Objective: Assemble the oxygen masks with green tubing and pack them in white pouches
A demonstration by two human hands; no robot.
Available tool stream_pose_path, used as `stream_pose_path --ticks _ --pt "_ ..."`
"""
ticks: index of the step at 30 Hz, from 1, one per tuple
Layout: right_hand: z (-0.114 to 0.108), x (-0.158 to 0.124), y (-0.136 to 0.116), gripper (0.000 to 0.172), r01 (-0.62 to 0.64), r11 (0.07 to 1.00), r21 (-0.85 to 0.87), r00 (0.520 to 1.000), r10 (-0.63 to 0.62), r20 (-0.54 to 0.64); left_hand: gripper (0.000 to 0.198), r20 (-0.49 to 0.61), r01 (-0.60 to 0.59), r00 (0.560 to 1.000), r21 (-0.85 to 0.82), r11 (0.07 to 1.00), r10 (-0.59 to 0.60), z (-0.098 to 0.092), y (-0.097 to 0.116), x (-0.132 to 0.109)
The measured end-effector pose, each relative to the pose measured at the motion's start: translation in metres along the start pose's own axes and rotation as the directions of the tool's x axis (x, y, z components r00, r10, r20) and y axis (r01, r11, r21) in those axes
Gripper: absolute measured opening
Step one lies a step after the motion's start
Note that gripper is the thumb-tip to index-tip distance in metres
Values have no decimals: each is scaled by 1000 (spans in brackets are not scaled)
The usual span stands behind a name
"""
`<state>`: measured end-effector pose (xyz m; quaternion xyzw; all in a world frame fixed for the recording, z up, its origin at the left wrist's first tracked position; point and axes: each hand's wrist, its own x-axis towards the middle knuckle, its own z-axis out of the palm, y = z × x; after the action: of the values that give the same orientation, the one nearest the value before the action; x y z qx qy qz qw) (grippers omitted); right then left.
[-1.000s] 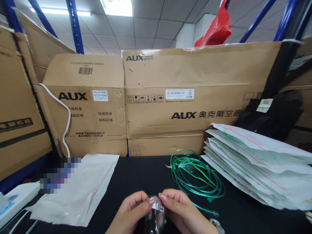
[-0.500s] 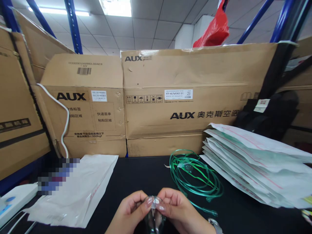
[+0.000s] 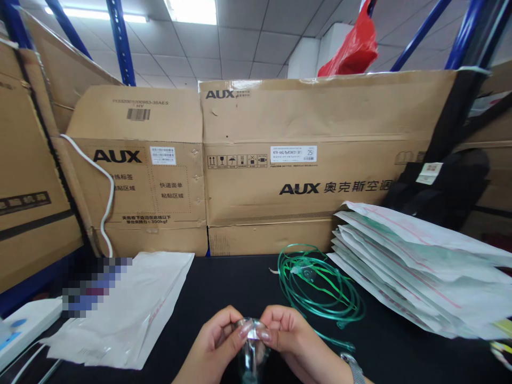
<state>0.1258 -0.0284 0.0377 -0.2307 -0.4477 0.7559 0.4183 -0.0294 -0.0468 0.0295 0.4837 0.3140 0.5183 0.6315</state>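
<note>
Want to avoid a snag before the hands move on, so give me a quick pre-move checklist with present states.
1. Left hand gripping the clear plastic piece: ok, thumb pressed on its upper end.
2. Right hand gripping the same piece: ok, thumb on its upper end, opposite.
3. Silver strip between the thumbs lying flat: cannot tell, partly covered.
4. Lower end of the piece free: cannot tell, cut off by the picture's bottom edge.
5. Green tubing clear of the right wrist: cannot tell, a loose end passes close by.
6. Stacked white packets apart from both hands: ok.
</note>
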Motion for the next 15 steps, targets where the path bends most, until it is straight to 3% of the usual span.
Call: stream_pose_path --ticks 7,15 --pt "6 0 -4 17 -77 983 168 997 72 34 28 -42 20 999 -102 995 -25 -6 -6 4" --pt "2 2 0 22 -40 991 129 998 46 -46 29 -102 -56 993 56 997 61 -1 -5 1"
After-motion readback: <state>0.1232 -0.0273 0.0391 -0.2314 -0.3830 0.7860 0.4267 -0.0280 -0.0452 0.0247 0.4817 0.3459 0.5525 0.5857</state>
